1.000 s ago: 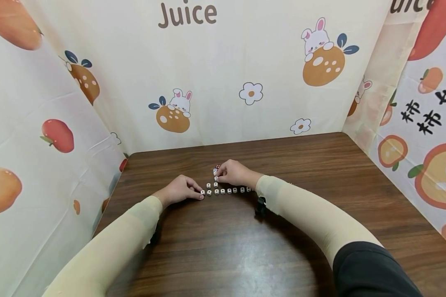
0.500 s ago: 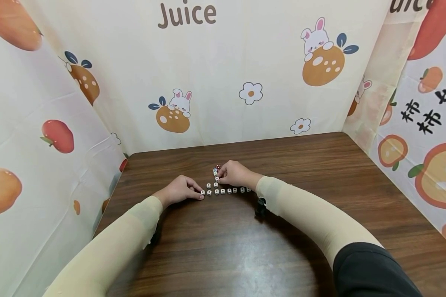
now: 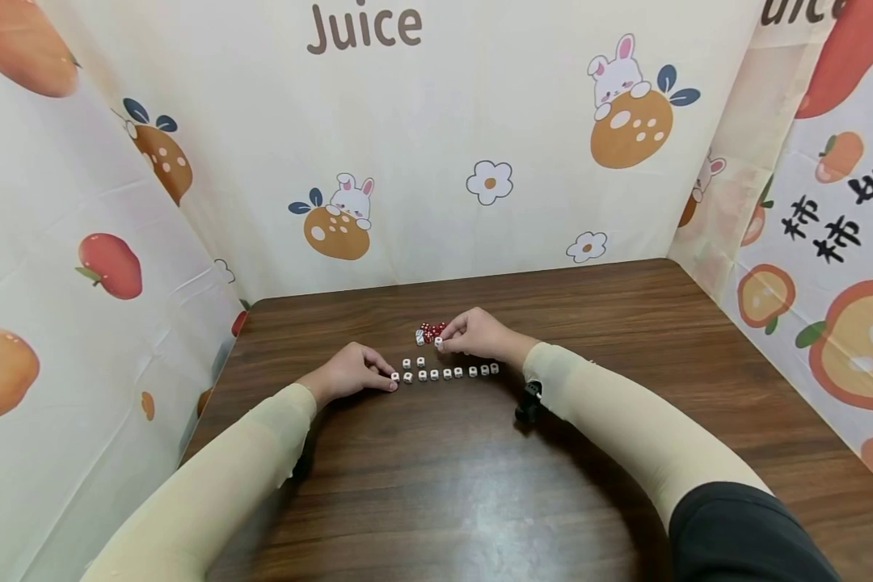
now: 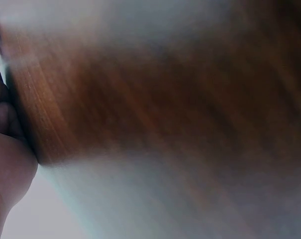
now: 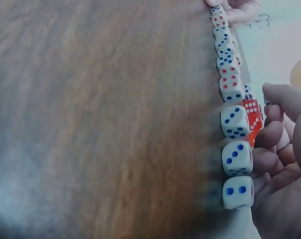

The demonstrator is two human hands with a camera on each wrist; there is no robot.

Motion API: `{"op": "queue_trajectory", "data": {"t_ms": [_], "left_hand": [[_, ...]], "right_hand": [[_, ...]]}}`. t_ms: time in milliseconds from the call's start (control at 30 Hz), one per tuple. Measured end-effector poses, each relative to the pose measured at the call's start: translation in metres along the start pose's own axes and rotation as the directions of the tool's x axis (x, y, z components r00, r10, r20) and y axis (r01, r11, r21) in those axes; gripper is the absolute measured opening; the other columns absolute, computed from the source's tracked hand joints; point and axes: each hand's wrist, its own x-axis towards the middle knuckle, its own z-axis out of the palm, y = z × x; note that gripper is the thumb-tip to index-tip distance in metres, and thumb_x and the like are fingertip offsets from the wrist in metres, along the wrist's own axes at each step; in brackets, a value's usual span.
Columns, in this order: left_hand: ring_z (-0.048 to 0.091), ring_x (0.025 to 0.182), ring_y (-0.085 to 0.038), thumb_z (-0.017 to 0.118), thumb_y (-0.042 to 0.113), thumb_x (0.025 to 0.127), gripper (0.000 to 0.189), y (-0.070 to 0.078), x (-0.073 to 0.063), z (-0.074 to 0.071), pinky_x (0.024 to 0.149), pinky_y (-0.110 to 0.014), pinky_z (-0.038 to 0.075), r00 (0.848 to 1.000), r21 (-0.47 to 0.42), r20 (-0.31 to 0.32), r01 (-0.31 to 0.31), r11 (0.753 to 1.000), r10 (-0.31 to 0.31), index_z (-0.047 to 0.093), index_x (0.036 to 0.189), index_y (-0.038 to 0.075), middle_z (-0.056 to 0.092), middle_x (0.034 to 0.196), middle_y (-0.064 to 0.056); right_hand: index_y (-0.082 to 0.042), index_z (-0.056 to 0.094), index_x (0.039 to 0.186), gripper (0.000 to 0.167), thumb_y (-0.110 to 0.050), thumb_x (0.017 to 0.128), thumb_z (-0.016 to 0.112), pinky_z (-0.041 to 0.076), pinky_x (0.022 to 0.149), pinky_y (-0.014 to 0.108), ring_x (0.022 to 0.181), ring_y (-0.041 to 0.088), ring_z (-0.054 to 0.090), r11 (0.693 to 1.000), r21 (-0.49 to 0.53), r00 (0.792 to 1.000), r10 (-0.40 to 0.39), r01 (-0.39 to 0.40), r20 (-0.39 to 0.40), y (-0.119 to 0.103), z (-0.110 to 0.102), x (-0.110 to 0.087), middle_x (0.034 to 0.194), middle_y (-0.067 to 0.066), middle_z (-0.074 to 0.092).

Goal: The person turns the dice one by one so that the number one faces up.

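Observation:
A row of several small white dice (image 3: 447, 373) runs across the wooden table. At its left end, my left hand (image 3: 352, 370) pinches the last die (image 3: 396, 377) between thumb and finger. Behind that end sit two more white dice, one of them (image 3: 406, 364) just left of the other (image 3: 420, 362). My right hand (image 3: 476, 333) pinches a white die (image 3: 439, 343) behind the row, beside a small cluster of red dice (image 3: 428, 336). In the right wrist view the row's white dice (image 5: 235, 122) show blue and red pips, and the curled right fingers (image 5: 270, 133) hide the pinched die.
A white die (image 3: 419, 338) stands at the left of the red cluster. The brown wooden table (image 3: 436, 469) extends toward me on all sides of the dice. A printed fruit curtain (image 3: 422, 121) hangs along its back and sides.
My right hand has moved right and slightly back with the white die, away from the two dice behind the row. More red dice and the row's right end now show. The left hand stays put.

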Motion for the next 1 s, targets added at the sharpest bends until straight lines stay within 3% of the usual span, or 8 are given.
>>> {"op": "queue_trajectory", "data": {"t_ms": [100,300,500,800,1000], "left_hand": [[0.057,0.077,-0.008,0.099,0.024,0.089,0.022,-0.001,0.0,0.0,0.069,-0.024,0.047,1.0,0.0,-0.001,0.002,1.0,-0.002,0.092,0.105,0.011,0.074,0.08,0.006],[0.058,0.08,-0.01,0.099,0.024,0.09,0.019,-0.001,-0.001,-0.001,0.071,-0.025,0.048,1.0,0.009,0.005,0.012,1.0,-0.012,0.092,0.104,0.014,0.077,0.085,0.006],[0.057,0.077,-0.008,0.099,0.028,0.089,0.02,0.0,-0.002,-0.004,0.069,-0.025,0.047,1.0,0.011,0.019,-0.008,1.0,0.008,0.092,0.104,0.016,0.076,0.082,0.007],[0.056,0.077,-0.008,0.099,0.025,0.09,0.022,0.002,-0.001,-0.001,0.069,-0.025,0.046,1.0,0.003,0.003,0.015,1.0,-0.015,0.092,0.105,0.012,0.075,0.081,0.006],[0.056,0.076,-0.009,0.1,0.024,0.089,0.018,0.001,0.0,-0.001,0.068,-0.024,0.046,1.0,0.01,0.004,0.02,1.0,-0.02,0.092,0.103,0.016,0.074,0.079,0.008]], "right_hand": [[-0.011,0.09,0.104,0.016,-0.024,0.095,0.092,0.045,0.06,0.024,0.062,0.007,0.056,1.0,0.021,1.0,-0.001,0.001,0.001,0.001,-0.002,-0.001,0.073,-0.008,0.074],[-0.014,0.092,0.1,0.015,-0.028,0.094,0.092,0.05,0.072,0.025,0.066,0.006,0.057,0.996,-0.06,0.998,-0.069,0.069,0.01,0.0,0.003,-0.002,0.071,-0.011,0.076],[-0.013,0.092,0.1,0.013,-0.025,0.095,0.092,0.049,0.07,0.024,0.064,0.004,0.055,0.987,-0.12,0.994,-0.108,0.11,0.026,-0.001,0.009,-0.002,0.068,-0.011,0.069],[-0.013,0.092,0.103,0.013,-0.022,0.094,0.093,0.05,0.068,0.022,0.064,0.003,0.058,0.981,-0.155,0.992,-0.101,0.112,0.08,-0.006,0.011,-0.005,0.071,-0.009,0.074],[-0.014,0.092,0.103,0.011,-0.022,0.096,0.092,0.05,0.068,0.022,0.065,0.003,0.059,0.979,-0.176,0.991,-0.089,0.105,0.095,-0.007,0.012,-0.004,0.072,-0.01,0.075]]}}
